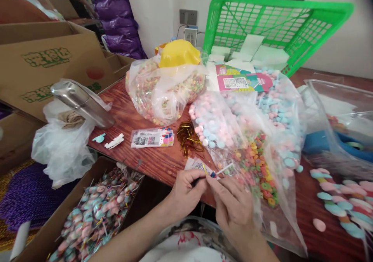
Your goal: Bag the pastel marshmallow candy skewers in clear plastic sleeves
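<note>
My left hand (189, 186) is closed in a pinch by a gold twist tie (204, 169), at the front edge of the table. Fingertip to fingertip with it, my right hand (233, 205) is closed around the gathered neck of a printed clear wrapper (194, 163). A white stick (225, 169) pokes out of this neck toward the upper right, beside a small blue printed part. My fingers hide most of the wrapper. A heap of gold twist ties (188, 135) and a stack of printed clear wrappers (151, 138) lie just beyond my hands.
Bags of ring candies (163, 102) and pink-and-blue candies (212, 124) cover the table's middle. A green basket (279, 7) stands behind. At left are a steel flask (84, 104) and a carton of wrapped candy sticks (96, 211). Candy rows (344, 203) lie at right.
</note>
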### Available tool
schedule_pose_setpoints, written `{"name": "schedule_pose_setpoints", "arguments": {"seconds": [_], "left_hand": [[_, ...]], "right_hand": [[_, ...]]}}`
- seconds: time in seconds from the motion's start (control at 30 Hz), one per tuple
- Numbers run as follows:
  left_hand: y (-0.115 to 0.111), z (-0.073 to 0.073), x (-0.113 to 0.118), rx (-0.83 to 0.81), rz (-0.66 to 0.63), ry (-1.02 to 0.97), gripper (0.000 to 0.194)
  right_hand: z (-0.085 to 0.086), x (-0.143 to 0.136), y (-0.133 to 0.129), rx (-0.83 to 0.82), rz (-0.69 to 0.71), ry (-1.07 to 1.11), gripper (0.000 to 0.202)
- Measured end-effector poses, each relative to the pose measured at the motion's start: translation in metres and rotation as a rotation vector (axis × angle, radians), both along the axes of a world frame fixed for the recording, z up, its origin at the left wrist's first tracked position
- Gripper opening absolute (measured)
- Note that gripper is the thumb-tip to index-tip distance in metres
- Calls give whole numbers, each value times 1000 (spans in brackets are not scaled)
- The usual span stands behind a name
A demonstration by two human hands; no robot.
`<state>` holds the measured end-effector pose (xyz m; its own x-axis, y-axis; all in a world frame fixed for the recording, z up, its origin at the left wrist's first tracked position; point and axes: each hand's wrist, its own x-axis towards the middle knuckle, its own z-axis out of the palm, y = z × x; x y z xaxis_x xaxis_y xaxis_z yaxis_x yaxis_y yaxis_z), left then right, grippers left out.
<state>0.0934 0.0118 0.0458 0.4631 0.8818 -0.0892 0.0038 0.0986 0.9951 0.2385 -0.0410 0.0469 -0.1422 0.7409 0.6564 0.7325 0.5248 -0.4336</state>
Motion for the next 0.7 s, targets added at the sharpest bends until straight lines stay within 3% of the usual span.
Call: {"name": "schedule_pose_setpoints", "arguments": {"seconds": [0.1,0.23,0.4,0.5,0.6,0.7], "left_hand": [[-3,2,4,-92,-74,-48,24],[-6,-1,9,-118,-71,-37,29],[-7,1,15,-91,-41,-25,34],[-8,4,19,-30,-23,-14,31],[-9,7,23,88,-43,2,28],[-10,9,28,236,-90,20,26]], "right_hand": [[-4,11,-2,-48,-27,17,46],[-8,18,-6,-164,-15,107,42],[-27,15,-21,-193,-128,486,49],[-30,14,-28,-247,-160,726,27],[-25,16,-29,-409,-131,862,6],[-22,25,-28,-610,-93,923,20]]}}
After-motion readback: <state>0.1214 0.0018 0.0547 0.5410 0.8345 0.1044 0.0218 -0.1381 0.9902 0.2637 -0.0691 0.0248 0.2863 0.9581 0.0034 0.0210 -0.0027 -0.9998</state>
